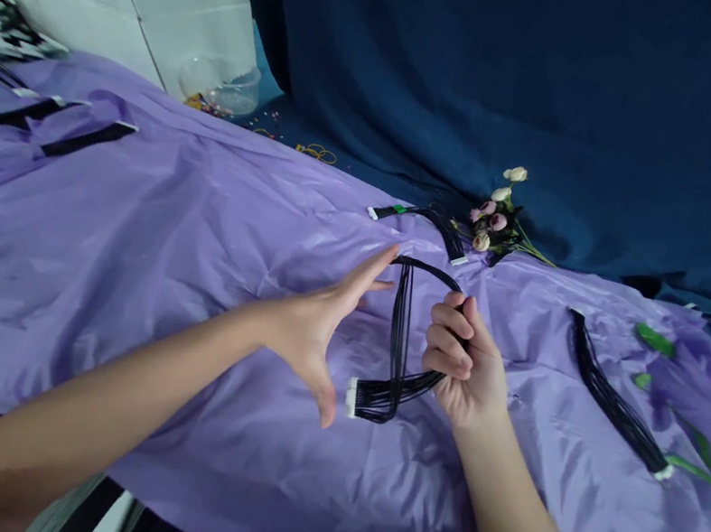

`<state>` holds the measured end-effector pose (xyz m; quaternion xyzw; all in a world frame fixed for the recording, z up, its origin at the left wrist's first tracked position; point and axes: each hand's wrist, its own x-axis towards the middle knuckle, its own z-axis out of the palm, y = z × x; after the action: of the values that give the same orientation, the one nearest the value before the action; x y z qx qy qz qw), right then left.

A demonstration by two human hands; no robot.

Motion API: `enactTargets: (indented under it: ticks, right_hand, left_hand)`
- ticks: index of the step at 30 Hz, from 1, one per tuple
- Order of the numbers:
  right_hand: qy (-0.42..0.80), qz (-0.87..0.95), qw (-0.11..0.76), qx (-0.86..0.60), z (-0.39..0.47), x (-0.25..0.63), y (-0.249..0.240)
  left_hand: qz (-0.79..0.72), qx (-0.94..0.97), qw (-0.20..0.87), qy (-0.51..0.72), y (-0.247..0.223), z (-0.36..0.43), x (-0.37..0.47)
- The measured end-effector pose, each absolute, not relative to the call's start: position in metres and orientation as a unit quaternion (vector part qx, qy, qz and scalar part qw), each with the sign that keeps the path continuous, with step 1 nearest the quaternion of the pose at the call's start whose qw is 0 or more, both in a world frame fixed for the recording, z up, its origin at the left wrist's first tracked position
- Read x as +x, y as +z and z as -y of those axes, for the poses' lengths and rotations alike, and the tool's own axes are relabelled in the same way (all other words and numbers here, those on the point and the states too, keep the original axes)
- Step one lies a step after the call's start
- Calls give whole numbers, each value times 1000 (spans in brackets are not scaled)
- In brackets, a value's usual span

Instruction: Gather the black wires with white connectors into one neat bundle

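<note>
A bundle of thin black wires [411,388] is bent into a loop over the purple cloth, with a white connector [352,397] at its lower left end. My right hand [466,359] is closed round the right side of this bundle. Just left of the loop, my left hand [323,329] is spread wide, thumb low and fingers high, with nothing held in it. Its fingertips reach the upper left part of the loop; whether they touch it I cannot tell. Several loose wires hang down through the middle of the loop.
Behind the loop lie a short black cable [439,221] and artificial flowers [494,217]. Another cable [614,399] rests at the right near green leaves [655,339]. More cables [89,138] are at the far left. A clear plastic bowl [235,91] stands at the back.
</note>
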<state>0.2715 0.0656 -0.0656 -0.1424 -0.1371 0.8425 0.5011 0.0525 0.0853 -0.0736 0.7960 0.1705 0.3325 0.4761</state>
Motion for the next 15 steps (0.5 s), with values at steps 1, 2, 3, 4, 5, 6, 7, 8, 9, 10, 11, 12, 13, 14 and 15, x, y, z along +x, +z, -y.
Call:
enactTargets:
  ticks: [1,2,3,4,5,6,7,8,9,10,11,12,13,14,15]
  right_hand:
    - [842,134,503,-140,-66,272,-66]
    - [842,132,505,-137,-67,272,-66]
    - [841,130,508,-135,-67,273,-67]
    - [840,129,510,-133,-68,273,-67]
    - [839,129,513,-131,-69,274,-67]
    - [838,130,515,-128,-71,275,-67]
    - [837,132,517,-126,-72,277,-67]
    - [835,135,519,-123,-73,278,-67]
    - [833,139,521,-122,-74,279,-67]
    - [832,144,522,-125,-74,279,-67]
    - [829,151,522,-130,-75,280,-67]
    - [827,157,521,-137,-75,280,-68]
    - [826,161,521,-143,-74,280,-68]
    - [826,163,519,-148,-74,279,-68]
    - [826,163,518,-150,-74,279,-68]
  left_hand:
    - [-174,801,461,340,-75,-84,55]
    - [-178,804,449,347,-77,-83,57]
    - [-183,803,443,354,-79,-83,59]
    - [-190,798,445,360,-82,-82,60]
    - [-196,788,455,364,-84,-81,62]
    - [-201,775,473,368,-86,-80,63]
    - [-202,760,495,371,-87,-79,64]
    - [-199,742,519,374,-88,-78,65]
    - [-195,726,540,379,-89,-78,65]
    - [-193,711,558,383,-89,-78,66]
    - [-196,697,572,387,-88,-78,66]
    - [-206,683,583,389,-87,-78,67]
    - [-220,672,592,387,-86,-78,67]
    - [-235,663,598,385,-84,-78,68]
    - [-249,655,602,384,-82,-78,68]
